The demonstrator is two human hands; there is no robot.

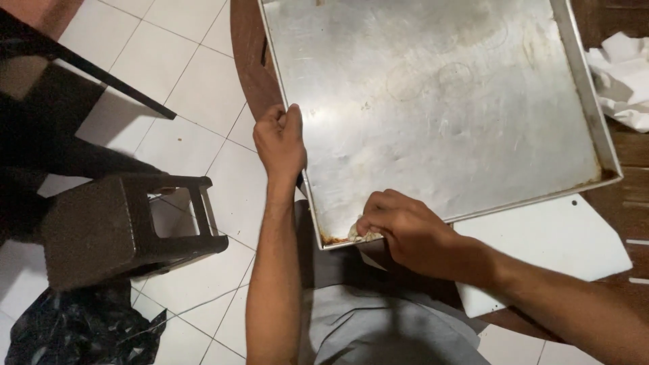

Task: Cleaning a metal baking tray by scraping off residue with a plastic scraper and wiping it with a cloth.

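I see the left hand [279, 138] closed on the left rim of the metal baking tray [433, 108] on the wooden table [247, 61] — the right hand [405, 230] pinches a crumpled tissue [363, 234] against its near corner.

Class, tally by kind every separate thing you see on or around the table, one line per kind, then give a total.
Metal baking tray: 1
Wiping wad under the right hand: 1
White board: 1
Crumpled white paper: 1
Brown stool: 1
Black plastic bag: 1
Left hand grips the tray's edge.
Total: 6
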